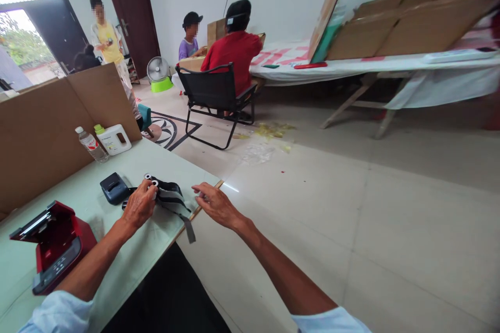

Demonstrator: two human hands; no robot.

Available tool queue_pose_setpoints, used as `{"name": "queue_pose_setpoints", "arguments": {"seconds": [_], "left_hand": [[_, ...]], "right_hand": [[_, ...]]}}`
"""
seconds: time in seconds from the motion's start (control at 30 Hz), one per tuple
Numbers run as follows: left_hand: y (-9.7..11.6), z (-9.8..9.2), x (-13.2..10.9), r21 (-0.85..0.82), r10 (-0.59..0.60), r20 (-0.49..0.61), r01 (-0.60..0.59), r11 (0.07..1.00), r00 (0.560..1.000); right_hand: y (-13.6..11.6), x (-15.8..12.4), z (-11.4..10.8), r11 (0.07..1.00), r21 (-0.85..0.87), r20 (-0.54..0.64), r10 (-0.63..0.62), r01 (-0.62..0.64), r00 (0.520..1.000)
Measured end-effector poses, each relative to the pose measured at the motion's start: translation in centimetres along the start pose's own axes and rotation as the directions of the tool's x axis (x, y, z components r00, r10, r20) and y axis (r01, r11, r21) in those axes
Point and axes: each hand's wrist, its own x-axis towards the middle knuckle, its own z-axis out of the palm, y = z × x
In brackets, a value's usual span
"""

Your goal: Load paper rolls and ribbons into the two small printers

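Observation:
My left hand (139,204) is over the glass-topped table, its fingers closed at a small white roll (155,183) with a dark hole. A second white roll (147,176) sits just behind it. Black and grey straps (174,195) lie to the right of this hand, and a grey strap end (189,230) hangs over the table edge. At the table's right corner my right hand (216,204) is raised with bent fingers drawn together; whatever they hold, if anything, is too small to make out. A dark blue small printer-like device (114,189) stands left of the rolls.
A red device with a raised lid (62,250) stands at the left. Behind are a water bottle (91,144), a white jug (113,139) and a cardboard panel (54,130). A black folding chair (211,88) with a seated person and a cloth-covered table (281,57) are beyond.

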Motion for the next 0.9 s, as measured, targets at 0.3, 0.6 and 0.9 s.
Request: {"name": "queue_pose_setpoints", "arguments": {"seconds": [0.3,0.6,0.9], "left_hand": [[0.7,-2.8,-2.3,-0.158,0.098,-0.28,-0.146,0.977,0.955],[0.4,-3.3,-3.4,-0.234,0.012,-0.288,-0.082,0.969,0.958],[1.8,-7.2,-6.3,-0.401,-0.143,-0.302,0.01,0.916,0.942]], "right_hand": [[-2.7,-4.8,1.1,0.998,0.058,-0.029,0.021,-0.019,0.999],[-4.7,-2.8,3.3,0.999,0.026,-0.137,-0.034,0.038,0.99],[-7.8,-5.6,5.6,0.988,0.026,-0.158,-0.147,0.153,0.976]]}}
